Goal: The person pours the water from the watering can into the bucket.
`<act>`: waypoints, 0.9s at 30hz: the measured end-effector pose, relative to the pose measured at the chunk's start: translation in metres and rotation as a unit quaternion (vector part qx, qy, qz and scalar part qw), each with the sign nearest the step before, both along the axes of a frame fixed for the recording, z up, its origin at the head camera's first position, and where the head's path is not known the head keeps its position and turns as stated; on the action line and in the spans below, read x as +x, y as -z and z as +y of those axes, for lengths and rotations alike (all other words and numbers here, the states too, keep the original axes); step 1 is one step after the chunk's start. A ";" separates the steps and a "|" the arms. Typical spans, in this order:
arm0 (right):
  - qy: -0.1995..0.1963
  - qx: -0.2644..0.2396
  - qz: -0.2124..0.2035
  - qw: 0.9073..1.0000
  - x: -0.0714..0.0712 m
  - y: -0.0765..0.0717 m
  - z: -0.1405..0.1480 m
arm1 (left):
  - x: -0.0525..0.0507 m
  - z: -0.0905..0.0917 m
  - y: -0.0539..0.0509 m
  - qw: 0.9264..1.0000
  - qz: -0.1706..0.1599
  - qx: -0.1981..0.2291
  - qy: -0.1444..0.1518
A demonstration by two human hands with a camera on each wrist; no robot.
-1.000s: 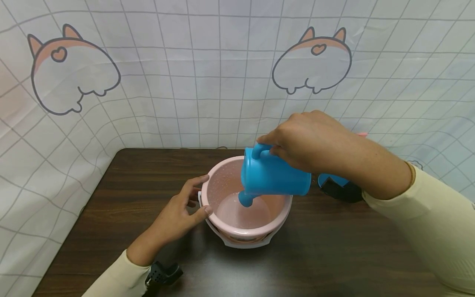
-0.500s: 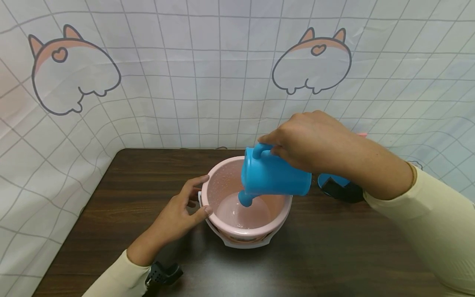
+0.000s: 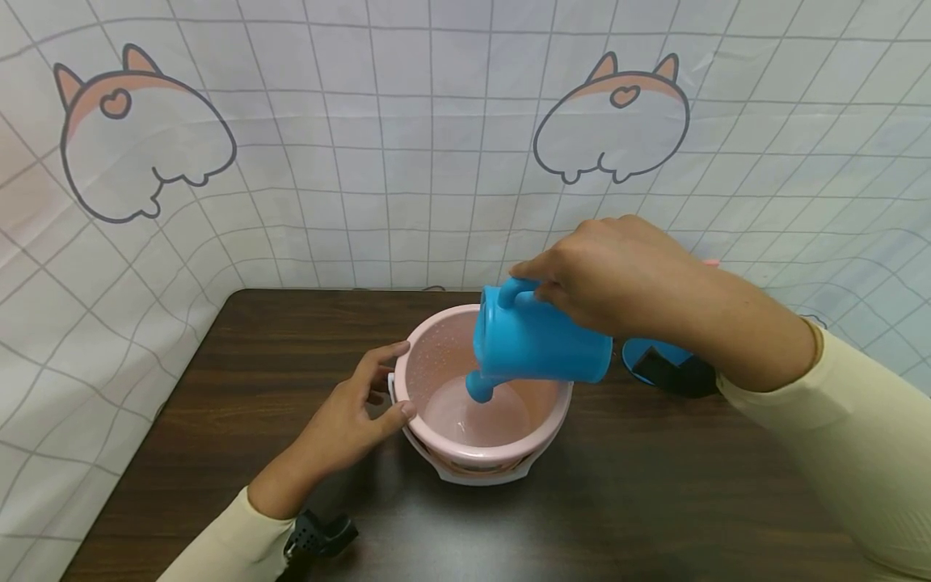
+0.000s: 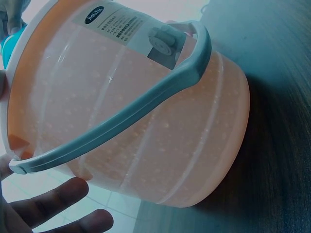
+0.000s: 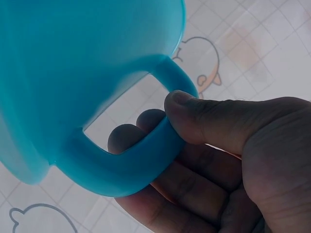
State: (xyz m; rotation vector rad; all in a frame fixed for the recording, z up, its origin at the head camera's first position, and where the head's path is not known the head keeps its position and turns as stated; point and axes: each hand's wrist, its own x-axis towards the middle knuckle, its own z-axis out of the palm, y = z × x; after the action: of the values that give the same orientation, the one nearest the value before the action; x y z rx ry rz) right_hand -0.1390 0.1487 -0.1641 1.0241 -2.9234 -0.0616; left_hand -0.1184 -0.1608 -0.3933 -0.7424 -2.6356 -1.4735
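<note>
A pink bucket (image 3: 483,449) with a white handle stands upright on the dark wooden table. My left hand (image 3: 342,424) touches its left rim with thumb and index finger; in the left wrist view, other fingers (image 4: 56,196) extend apart from the bucket wall. My right hand (image 3: 607,279) grips the handle of a blue watering can (image 3: 545,343), tilted over the bucket with its round-headed spout (image 3: 480,386) pointing down inside. Up close, the right thumb presses the can handle (image 5: 146,160) while fingers curl round it. Faint ripples show on the bucket's bottom.
Behind my right forearm, a blue object (image 3: 658,356) lies on the table (image 3: 291,364), partly hidden, and a pink tip (image 3: 711,263) pokes out. A gridded white curtain (image 3: 407,145) with animal drawings hangs behind. A black wrist device (image 3: 320,535) sits by my left sleeve.
The watering can stays tilted over the bucket, with only a very slight shift. Splashes on the bucket's bottom vary between frames. My left hand keeps its place on the rim.
</note>
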 end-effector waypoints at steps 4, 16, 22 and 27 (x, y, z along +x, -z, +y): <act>-0.002 -0.004 0.000 1.000 0.000 0.000 0.001 | 0.000 0.001 -0.001 1.000 0.003 0.001 -0.001; -0.005 0.000 0.003 1.000 0.000 0.001 0.000 | 0.000 0.001 -0.001 1.000 0.008 0.004 -0.003; 0.004 -0.005 -0.002 1.000 0.001 0.000 0.001 | 0.000 0.001 -0.001 1.000 0.013 0.000 -0.004; 0.005 -0.008 0.002 1.000 0.001 0.000 0.003 | 0.000 0.001 -0.001 1.000 0.013 0.002 -0.002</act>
State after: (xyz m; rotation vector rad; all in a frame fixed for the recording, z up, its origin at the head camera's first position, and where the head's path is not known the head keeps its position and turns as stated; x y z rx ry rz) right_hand -0.1378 0.1521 -0.1641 1.0075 -2.9204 -0.0400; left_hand -0.1189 -0.1598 -0.3919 -0.7504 -2.6142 -1.4568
